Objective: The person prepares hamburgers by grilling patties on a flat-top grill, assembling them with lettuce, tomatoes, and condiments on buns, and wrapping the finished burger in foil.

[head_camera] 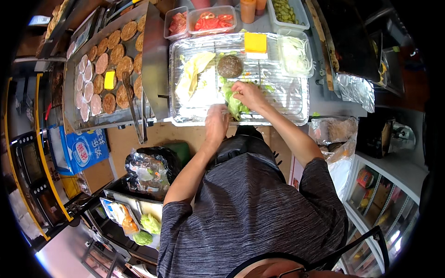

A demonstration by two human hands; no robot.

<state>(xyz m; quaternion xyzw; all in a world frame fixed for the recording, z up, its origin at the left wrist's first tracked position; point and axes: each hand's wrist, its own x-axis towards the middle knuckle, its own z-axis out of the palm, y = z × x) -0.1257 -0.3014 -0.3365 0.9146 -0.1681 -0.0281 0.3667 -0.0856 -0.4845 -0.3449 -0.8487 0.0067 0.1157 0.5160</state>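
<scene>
My right hand pinches the upper part of a green lettuce leaf over the foil-lined tray. My left hand is at the tray's near edge, left of the lettuce. Its fingers are blurred, and whether they grip anything cannot be told. Something brownish shows partly under the lettuce, mostly hidden. Just beyond the leaf sits a dark brown, speckled round, either a bun or a patty. Pale yellowish lettuce leaves lie on the wire rack at the left. A stack of orange cheese slices rests at the far side.
Left of the tray, a flat griddle carries many patties, with metal tongs across its front edge. Tubs of sliced tomato, pickles and sliced onion border the tray. A sauce bottle stands behind.
</scene>
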